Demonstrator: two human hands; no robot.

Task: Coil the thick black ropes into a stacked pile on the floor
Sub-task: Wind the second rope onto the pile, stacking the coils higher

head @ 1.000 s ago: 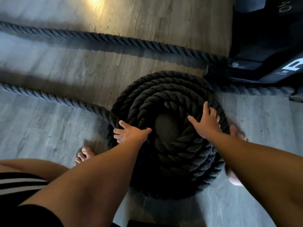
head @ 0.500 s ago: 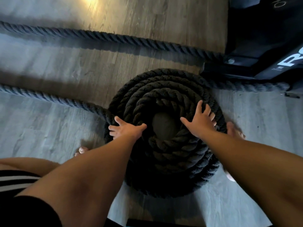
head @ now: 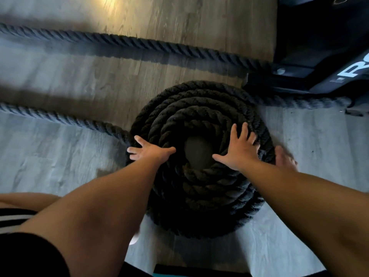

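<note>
The coil (head: 199,176) is being pressed flat by the left hand (head: 148,153) and right hand (head: 238,151) (fingers spread, nothing gripped). Loose rope (head: 60,118) probably gets wound on next.

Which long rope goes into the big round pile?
The nearer rope, meeting the coil by the left hand; the farther rope runs past it.

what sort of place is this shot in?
Likely a gym or home workout room. A thick black rope lies coiled on a wood-plank floor with long runs trailing off, like a battle rope. A black machine base with white lettering stands at upper right.
</note>
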